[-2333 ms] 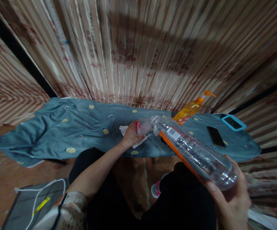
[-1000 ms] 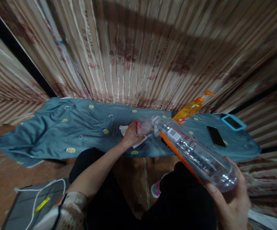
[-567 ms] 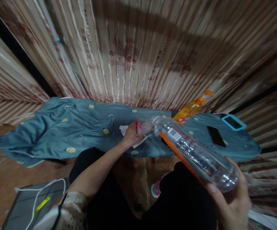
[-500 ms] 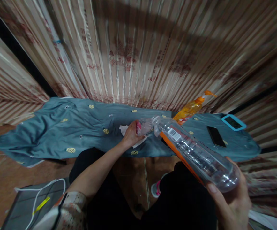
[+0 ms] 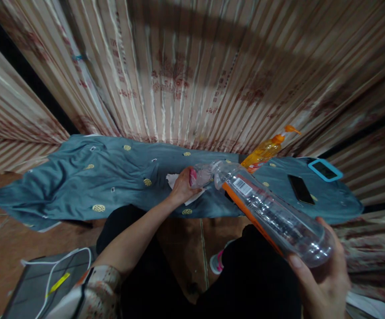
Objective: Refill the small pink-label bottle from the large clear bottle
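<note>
My right hand grips the base of a large clear plastic bottle with an orange label, tilted so its neck points down and away. Its mouth meets a small clear container with a pink part, which my left hand holds closed around it over the blue-grey cloth. A white tissue lies under that hand.
An orange pump bottle stands behind the big bottle. A dark phone and a blue-framed device lie on the cloth at right. Striped curtains hang behind. A grey bag with a white cable sits at lower left.
Almost nothing differs; both hands and the tilted bottle keep their positions, with only a slight shift of the camera view.
</note>
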`<action>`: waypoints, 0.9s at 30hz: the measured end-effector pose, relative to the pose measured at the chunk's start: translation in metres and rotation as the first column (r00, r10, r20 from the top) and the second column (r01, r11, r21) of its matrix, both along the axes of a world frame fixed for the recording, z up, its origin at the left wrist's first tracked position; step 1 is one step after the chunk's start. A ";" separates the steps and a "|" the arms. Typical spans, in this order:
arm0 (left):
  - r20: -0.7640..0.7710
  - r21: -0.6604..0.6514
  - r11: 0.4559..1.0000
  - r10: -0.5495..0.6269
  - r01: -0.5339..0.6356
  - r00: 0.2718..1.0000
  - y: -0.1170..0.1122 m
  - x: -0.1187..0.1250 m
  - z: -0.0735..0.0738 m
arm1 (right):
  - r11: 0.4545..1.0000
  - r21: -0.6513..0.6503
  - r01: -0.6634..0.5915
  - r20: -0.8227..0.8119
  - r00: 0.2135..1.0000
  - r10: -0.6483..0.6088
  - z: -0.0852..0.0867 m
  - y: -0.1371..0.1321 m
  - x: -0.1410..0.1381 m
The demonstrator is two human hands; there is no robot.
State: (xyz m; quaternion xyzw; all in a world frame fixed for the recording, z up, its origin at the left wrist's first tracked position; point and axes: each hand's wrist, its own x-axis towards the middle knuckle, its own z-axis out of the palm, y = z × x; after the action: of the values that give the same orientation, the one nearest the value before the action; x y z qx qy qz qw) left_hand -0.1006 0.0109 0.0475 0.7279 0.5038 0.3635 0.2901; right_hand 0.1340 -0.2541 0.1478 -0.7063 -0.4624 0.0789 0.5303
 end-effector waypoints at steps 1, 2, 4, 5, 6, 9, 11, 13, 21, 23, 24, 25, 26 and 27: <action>0.005 0.005 1.000 0.000 0.000 1.000 0.000 0.000 0.000 | 1.000 0.003 -0.001 0.014 1.000 0.001 0.000 0.000 0.000; 0.009 0.006 1.000 -0.003 0.003 1.000 0.000 0.000 0.000 | 1.000 0.004 -0.003 0.027 1.000 0.003 -0.001 0.000 0.001; 0.014 0.002 1.000 -0.010 0.010 1.000 0.000 0.000 -0.001 | 1.000 0.014 -0.008 0.037 0.999 0.008 -0.003 0.000 0.004; 0.014 -0.001 1.000 -0.012 0.012 1.000 0.000 0.000 -0.001 | 1.000 0.024 -0.012 0.037 0.999 0.011 -0.005 0.000 0.006; 0.012 -0.002 1.000 -0.012 0.012 1.000 0.000 0.000 -0.001 | 0.999 0.030 -0.015 0.037 0.999 0.014 -0.006 0.000 0.008; 0.003 0.000 1.000 -0.003 0.003 1.000 0.000 0.000 -0.001 | 0.999 0.028 -0.016 0.031 0.999 0.015 -0.007 0.000 0.010; 0.003 -0.002 1.000 -0.002 0.002 1.000 0.000 0.000 -0.001 | 1.000 0.019 -0.012 0.022 1.000 0.011 -0.007 0.000 0.011; 0.008 -0.007 1.000 -0.009 0.009 1.000 0.000 -0.001 -0.001 | 0.999 0.046 -0.003 0.030 1.000 0.002 -0.008 0.001 0.012; 0.022 -0.015 1.000 -0.013 0.013 1.000 0.001 -0.001 -0.002 | 0.997 0.072 0.007 0.001 1.000 -0.007 -0.008 0.001 0.010; 0.025 -0.011 1.000 -0.015 0.015 1.000 0.001 -0.001 -0.002 | 0.998 0.054 0.008 0.010 1.000 -0.009 -0.008 0.001 0.012; 0.027 -0.006 1.000 -0.016 0.017 1.000 0.001 -0.001 -0.003 | 0.999 0.050 0.008 0.026 1.000 -0.009 -0.008 0.001 0.014; 0.028 0.000 1.000 -0.019 0.019 0.999 0.001 -0.001 -0.003 | 0.999 0.046 0.004 0.047 0.999 -0.006 -0.008 0.000 0.015; 0.030 0.007 1.000 -0.020 0.020 0.999 0.001 -0.001 -0.003 | 0.999 0.044 -0.002 0.060 0.998 -0.001 -0.009 0.000 0.016; 0.031 0.013 1.000 -0.020 0.020 0.999 0.001 -0.001 -0.004 | 0.999 0.051 -0.006 0.062 0.998 0.003 -0.008 0.000 0.016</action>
State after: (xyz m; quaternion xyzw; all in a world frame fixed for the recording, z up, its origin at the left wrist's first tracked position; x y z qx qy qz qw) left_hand -0.1014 0.0119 0.0438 0.7291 0.4895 0.3751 0.2968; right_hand 0.1501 -0.2539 0.1396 -0.6937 -0.4820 0.0465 0.5333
